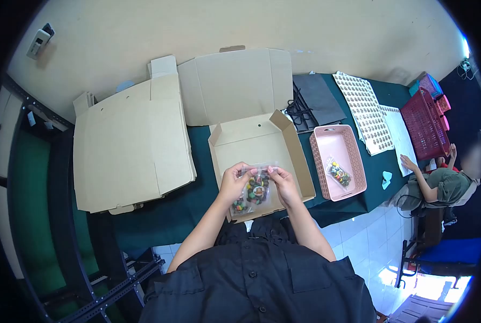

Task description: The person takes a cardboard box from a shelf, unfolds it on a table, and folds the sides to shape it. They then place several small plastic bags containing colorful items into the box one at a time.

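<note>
A clear plastic bag of colourful candies (257,191) with a round sticker on its front hangs between my two hands over the open cardboard box (251,138). My left hand (233,183) pinches the bag's top left corner, and the fingers of my right hand (283,186) are closed on its top right edge. Below my left hand, more colourful candies (239,206) show low in the box, partly hidden by my hand and the bag. The box's lid (235,83) stands raised against the wall.
Flattened cardboard boxes (130,142) are stacked at the left. To the right stands a pink basket (354,156) holding another candy bag (338,173). Beyond it lie sticker sheets (365,110) and a dark red basket (426,125). A co-worker (447,185) sits at the far right, one hand on a paper.
</note>
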Available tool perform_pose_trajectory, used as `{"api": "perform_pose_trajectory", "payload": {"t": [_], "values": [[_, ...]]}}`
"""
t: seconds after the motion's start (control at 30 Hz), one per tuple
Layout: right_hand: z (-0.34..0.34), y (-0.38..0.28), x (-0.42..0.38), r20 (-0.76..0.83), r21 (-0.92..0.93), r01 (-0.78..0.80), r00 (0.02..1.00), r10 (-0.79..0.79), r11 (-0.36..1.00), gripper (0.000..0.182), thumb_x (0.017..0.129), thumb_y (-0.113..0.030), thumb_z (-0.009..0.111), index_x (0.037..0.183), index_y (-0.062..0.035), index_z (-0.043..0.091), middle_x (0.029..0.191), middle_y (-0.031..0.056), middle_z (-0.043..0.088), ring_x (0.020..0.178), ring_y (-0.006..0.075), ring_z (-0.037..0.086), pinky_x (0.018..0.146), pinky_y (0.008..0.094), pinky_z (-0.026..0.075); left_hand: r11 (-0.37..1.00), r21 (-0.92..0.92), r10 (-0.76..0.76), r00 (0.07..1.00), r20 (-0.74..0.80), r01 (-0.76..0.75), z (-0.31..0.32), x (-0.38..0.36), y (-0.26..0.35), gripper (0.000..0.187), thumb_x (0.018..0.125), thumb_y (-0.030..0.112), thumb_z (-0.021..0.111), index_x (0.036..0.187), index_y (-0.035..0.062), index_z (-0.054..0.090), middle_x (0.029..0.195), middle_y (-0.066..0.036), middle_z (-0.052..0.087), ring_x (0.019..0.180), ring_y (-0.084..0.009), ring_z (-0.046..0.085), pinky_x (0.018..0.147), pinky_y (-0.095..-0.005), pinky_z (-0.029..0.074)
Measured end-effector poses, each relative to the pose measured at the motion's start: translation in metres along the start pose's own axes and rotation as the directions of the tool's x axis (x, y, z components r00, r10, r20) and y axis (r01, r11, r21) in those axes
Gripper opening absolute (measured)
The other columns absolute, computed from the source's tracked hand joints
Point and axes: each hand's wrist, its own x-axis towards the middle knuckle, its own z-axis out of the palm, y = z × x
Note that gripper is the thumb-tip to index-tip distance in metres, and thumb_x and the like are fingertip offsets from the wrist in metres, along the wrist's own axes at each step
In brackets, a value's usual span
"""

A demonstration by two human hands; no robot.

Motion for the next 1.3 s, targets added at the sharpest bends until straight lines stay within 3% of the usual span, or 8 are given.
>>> {"api": "perform_pose_trajectory", "payload": {"t": [0.17, 0.37, 0.5, 0.67, 0.77, 0.83, 1.23, 1.3], "values": [[-0.013, -0.006, -0.008, 0.105, -0.115, -0.003, 0.994, 0.015, 0.993, 0.024, 0.087, -0.021, 0.053, 0.094, -0.0005, 0.063, 0.089, 0.0034, 0.062, 0.085, 0.0099, 0.053, 0.081, 0.0235, 0.038, 0.990, 0.118, -0.105, 0.948, 0.301, 0.073, -0.024, -0.009, 0.012, 0.026, 0.089, 0.014, 0.049, 0.106, -0.0026, 0.058, 0.093, -0.008, 0.063, 0.091, -0.0111, 0.054, 0.083, -0.0250, 0.041], [0.008, 0.004, -0.003, -0.242, -0.313, 0.244, 0.914, -0.325, 0.918, 0.026, 0.089, -0.018, 0.051, 0.097, 0.0035, 0.062, 0.087, 0.0066, 0.060, 0.084, 0.0117, 0.054, 0.078, 0.0247, 0.041, 0.997, -0.080, 0.013, 1.000, 0.014, -0.012, -0.019, -0.020, -0.014, 0.037, 0.091, 0.014, 0.044, 0.125, 0.0001, 0.043, 0.113, -0.010, 0.054, 0.105, -0.0160, 0.051, 0.089, -0.0271, 0.039], [0.031, 0.008, -0.009, 0.127, -0.613, 0.449, 0.868, -0.480, 0.650, 0.027, 0.085, -0.008, 0.051, 0.111, -0.0016, 0.057, 0.101, 0.0147, 0.054, 0.091, 0.0186, 0.053, 0.078, 0.0278, 0.043, 0.998, -0.028, 0.061, 0.994, 0.095, -0.059, -0.002, -0.020, -0.024, 0.045, 0.089, 0.018, 0.049, 0.129, 0.0023, 0.037, 0.118, -0.011, 0.051, 0.104, -0.0153, 0.050, 0.088, -0.0265, 0.039], [0.037, 0.006, -0.008, -0.025, -0.784, 0.356, 0.801, -0.599, 0.509, 0.030, 0.080, -0.010, 0.057, 0.110, -0.0034, 0.057, 0.108, 0.0146, 0.050, 0.097, 0.0197, 0.050, 0.081, 0.0282, 0.040, 0.984, -0.128, -0.130, 0.989, -0.063, 0.122, 0.007, -0.021, -0.013, 0.040, 0.083, 0.024, 0.060, 0.116, 0.0024, 0.051, 0.101, -0.009, 0.059, 0.087, -0.0104, 0.055, 0.070, -0.0214, 0.045], [0.024, 0.010, 0.006, -0.233, -0.678, 0.373, 0.708, -0.667, 0.633, 0.025, 0.079, -0.015, 0.061, 0.101, -0.0014, 0.060, 0.103, 0.0116, 0.054, 0.092, 0.0172, 0.052, 0.079, 0.0268, 0.040, 0.979, -0.114, -0.184, 0.977, -0.107, 0.172, 0.007, -0.024, -0.002, 0.024, 0.082, 0.020, 0.062, 0.095, -0.0002, 0.062, 0.084, -0.005, 0.064, 0.077, -0.0094, 0.058, 0.069, -0.0218, 0.045], [0.004, -0.005, 0.003, 0.087, -0.303, 0.137, 0.989, -0.116, 0.943, 0.019, 0.078, -0.014, 0.063, 0.090, -0.0004, 0.064, 0.092, 0.0110, 0.060, 0.085, 0.0159, 0.055, 0.079, 0.0286, 0.041, 0.999, 0.001, -0.047, 0.996, -0.073, 0.047, 0.005, -0.022, -0.012, 0.025, 0.082, 0.021, 0.062, 0.096, -0.0009, 0.062, 0.085, -0.006, 0.064, 0.075, -0.0096, 0.059, 0.070, -0.0229, 0.045], [-0.037, -0.012, -0.010, 0.404, -0.041, -0.095, 0.909, 0.103, 0.995, 0.041, 0.091, -0.034, 0.043, 0.110, 0.0003, 0.056, 0.108, 0.0090, 0.058, 0.102, 0.0144, 0.051, 0.093, 0.0299, 0.035, 0.999, 0.043, -0.036, 0.980, 0.196, 0.028, -0.004, -0.020, 0.024, 0.035, 0.091, 0.029, 0.045, 0.097, -0.0022, 0.060, 0.091, -0.010, 0.064, 0.084, -0.0145, 0.059, 0.076, -0.0256, 0.044], [-0.025, -0.010, -0.016, 0.457, 0.374, -0.352, 0.875, 0.160, 0.858, 0.049, 0.092, -0.038, 0.035, 0.121, 0.0000, 0.046, 0.117, 0.0117, 0.052, 0.103, 0.0171, 0.052, 0.094, 0.0316, 0.035, 0.995, -0.088, -0.027, 0.984, 0.178, 0.043, -0.002, -0.016, 0.024, 0.035, 0.091, 0.030, 0.046, 0.100, -0.0016, 0.059, 0.093, -0.012, 0.063, 0.085, -0.0160, 0.060, 0.078, -0.0269, 0.045]]}}
